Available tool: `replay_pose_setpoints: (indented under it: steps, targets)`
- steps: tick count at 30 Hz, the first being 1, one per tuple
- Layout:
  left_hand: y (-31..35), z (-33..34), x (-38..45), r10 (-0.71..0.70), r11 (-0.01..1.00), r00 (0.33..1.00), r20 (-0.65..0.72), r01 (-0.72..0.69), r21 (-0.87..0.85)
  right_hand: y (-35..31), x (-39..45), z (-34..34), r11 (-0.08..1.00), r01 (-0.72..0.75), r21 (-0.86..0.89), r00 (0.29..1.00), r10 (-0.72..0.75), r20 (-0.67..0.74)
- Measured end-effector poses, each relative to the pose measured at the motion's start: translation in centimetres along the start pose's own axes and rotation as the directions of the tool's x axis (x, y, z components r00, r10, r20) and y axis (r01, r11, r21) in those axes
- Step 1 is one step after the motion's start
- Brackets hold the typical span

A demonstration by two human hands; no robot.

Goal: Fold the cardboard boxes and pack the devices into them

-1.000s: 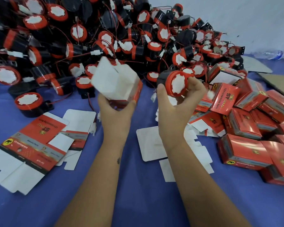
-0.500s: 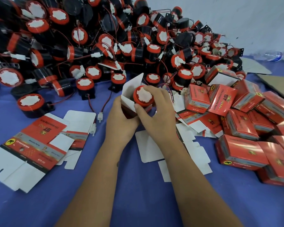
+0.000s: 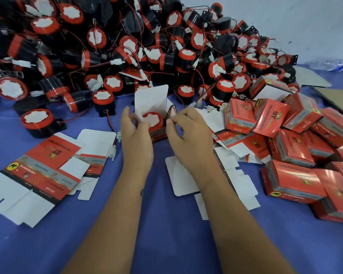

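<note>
A small red cardboard box [image 3: 159,135] stands on the blue table between my hands, its white lid flap [image 3: 151,100] raised. A round black device with a red rim and white face [image 3: 152,120] sits inside it. My left hand [image 3: 135,135] grips the box's left side, thumb on a white side flap. My right hand [image 3: 188,131] pinches the device's red and black wire [image 3: 171,111] at the box's right edge.
A big heap of the same devices [image 3: 127,46] fills the back. Closed red boxes [image 3: 293,155] pile up at the right. Flat unfolded boxes [image 3: 38,171] lie at the left, more white flats [image 3: 186,175] under my right wrist. A plastic bottle [image 3: 333,64] lies far right.
The device went from my right hand into the box. The box came down from the air onto the table. My right hand let go of the device and took its wire.
</note>
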State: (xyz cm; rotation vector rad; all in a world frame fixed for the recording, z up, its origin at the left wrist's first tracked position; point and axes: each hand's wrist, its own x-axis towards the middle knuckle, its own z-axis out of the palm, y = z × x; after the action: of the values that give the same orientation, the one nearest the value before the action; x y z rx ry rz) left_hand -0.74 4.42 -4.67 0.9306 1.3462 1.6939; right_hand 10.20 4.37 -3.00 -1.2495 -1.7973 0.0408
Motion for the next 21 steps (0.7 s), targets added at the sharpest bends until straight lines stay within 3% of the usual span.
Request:
replay_pose_setpoints:
  steps: [3,6,10,13,16,19,21]
  targets:
    - [-0.3,0.0,0.1,0.032,0.997,0.999,-0.004,-0.032,0.064,-0.4,0.3,-0.1,0.989,-0.123,-0.082,0.992,0.12,-0.037]
    - [-0.4,0.2,0.2,0.112,0.967,0.993,0.032,-0.116,0.228,0.5,0.7,-0.6,0.95,-0.27,-0.154,0.948,0.29,0.13]
    - [-0.8,0.3,0.5,0.139,0.943,0.988,0.062,-0.152,0.296,0.7,1.3,-1.6,0.95,-0.263,-0.167,0.909,0.302,0.286]
    - [-0.7,0.3,0.3,0.127,0.946,0.987,0.094,-0.149,0.286,0.2,1.8,-2.1,0.914,-0.401,0.069,0.875,0.359,0.324]
    - [-0.6,0.1,0.2,0.094,0.951,0.984,0.148,-0.133,0.278,-0.4,2.1,-2.4,0.657,-0.63,0.414,0.774,0.488,0.404]
    - [-0.6,0.1,0.0,0.076,0.944,0.98,0.186,-0.13,0.302,-0.7,2.0,-2.4,0.436,-0.672,0.599,0.73,0.525,0.437]
    - [-0.5,0.1,-0.1,0.072,0.94,0.975,0.208,-0.136,0.313,-0.5,2.0,-2.2,0.436,-0.644,0.629,0.727,0.606,0.323]
